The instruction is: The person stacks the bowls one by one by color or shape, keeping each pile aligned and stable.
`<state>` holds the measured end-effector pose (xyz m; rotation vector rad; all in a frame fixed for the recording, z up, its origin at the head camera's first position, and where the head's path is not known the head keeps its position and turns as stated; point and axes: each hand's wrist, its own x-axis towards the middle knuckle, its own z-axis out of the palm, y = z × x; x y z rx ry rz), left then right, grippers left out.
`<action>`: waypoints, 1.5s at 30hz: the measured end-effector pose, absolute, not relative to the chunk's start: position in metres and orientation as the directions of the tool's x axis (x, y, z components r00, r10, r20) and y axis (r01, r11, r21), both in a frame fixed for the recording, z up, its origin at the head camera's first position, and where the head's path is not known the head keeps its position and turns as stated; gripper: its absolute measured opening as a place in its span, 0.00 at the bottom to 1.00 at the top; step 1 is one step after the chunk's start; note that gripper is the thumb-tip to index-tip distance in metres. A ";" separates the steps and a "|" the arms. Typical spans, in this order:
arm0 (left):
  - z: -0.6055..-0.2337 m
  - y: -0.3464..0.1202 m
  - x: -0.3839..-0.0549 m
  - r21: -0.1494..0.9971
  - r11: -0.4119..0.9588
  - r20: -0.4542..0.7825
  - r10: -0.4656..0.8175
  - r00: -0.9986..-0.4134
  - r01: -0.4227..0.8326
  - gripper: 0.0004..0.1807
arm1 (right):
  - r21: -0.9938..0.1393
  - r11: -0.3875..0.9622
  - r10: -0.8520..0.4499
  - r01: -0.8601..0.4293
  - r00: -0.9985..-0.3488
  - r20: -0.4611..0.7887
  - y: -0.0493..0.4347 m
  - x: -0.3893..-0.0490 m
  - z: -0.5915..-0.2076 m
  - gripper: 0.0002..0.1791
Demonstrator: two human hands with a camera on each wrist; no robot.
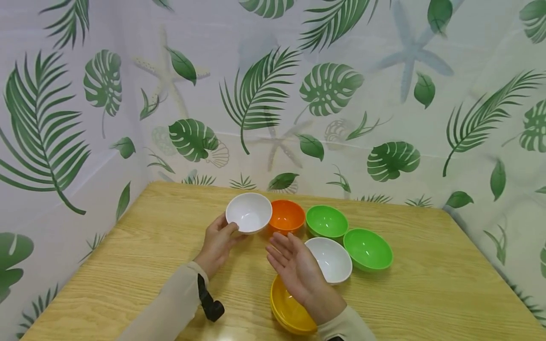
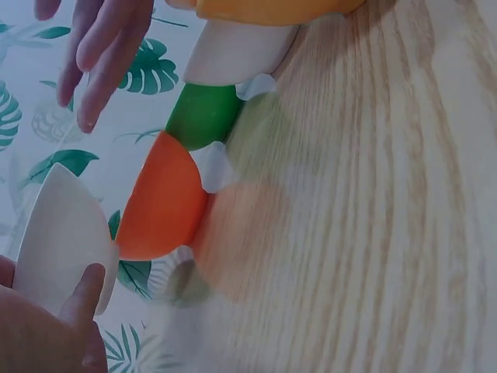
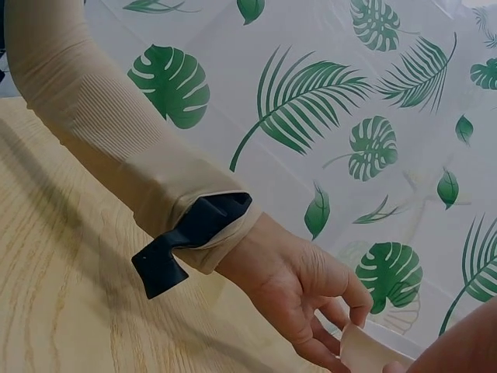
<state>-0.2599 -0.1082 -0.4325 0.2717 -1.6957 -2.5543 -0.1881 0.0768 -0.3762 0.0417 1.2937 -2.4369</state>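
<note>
Nearest, just below the right grip (image 1: 298, 270), sit glossy yellow round bowls (image 1: 290, 315), nested one in another, probably because their shapes match; the hand covers part of them, so their exact number cannot be told. That grip is palm up with fingers extended, holding nothing. To its right, a smooth white bowl, seemingly plastic, (image 1: 334, 261) stands on the pale wood-grain counter (image 1: 426, 293), its left edge masked by the hand. Below the left grip (image 1: 216, 246) dangles a black strap (image 1: 210, 302) from the beige sleeve (image 1: 166, 303), which the lower edge crops.

The left grip pinches another white round bowl (image 1: 249, 215), raised off the counter: thumb at the rim, fingers behind the wall (a rim hold, presumably, since the thin edge is easiest to catch). Its mouth tips toward the wearer. Just right of that grip, a shiny orange bowl (image 1: 287, 217) sits partly behind the held one; whether the two touch is unclear. Beyond the right grip, to its right, are two bright green bowls (image 1: 368, 251) (image 1: 327, 221), set close together, perhaps grouped by colour. Farthest, past both grips, hangs a white leaf-printed sheet (image 1: 350, 38). The right wrist view shows only a pale sliver of the held bowl.
</note>
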 end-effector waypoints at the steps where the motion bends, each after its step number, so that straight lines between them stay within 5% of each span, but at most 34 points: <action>1: -0.432 -0.108 -0.259 0.919 -0.392 -0.109 -0.142 -0.984 -0.046 0.35 | -0.793 -0.505 -0.316 0.342 -0.928 -0.199 0.077 -0.188 -0.376 0.33; 28: -0.422 -0.105 -0.236 0.937 -0.346 -0.043 -0.009 -0.999 -0.037 0.39 | -0.802 -0.509 -0.316 0.312 -0.935 -0.163 0.078 -0.189 -0.378 0.36; 45: -0.401 -0.100 -0.218 0.950 -0.312 0.075 0.147 -0.986 0.025 0.34 | -0.836 -0.517 -0.227 0.183 -0.971 -0.072 0.083 -0.182 -0.367 0.33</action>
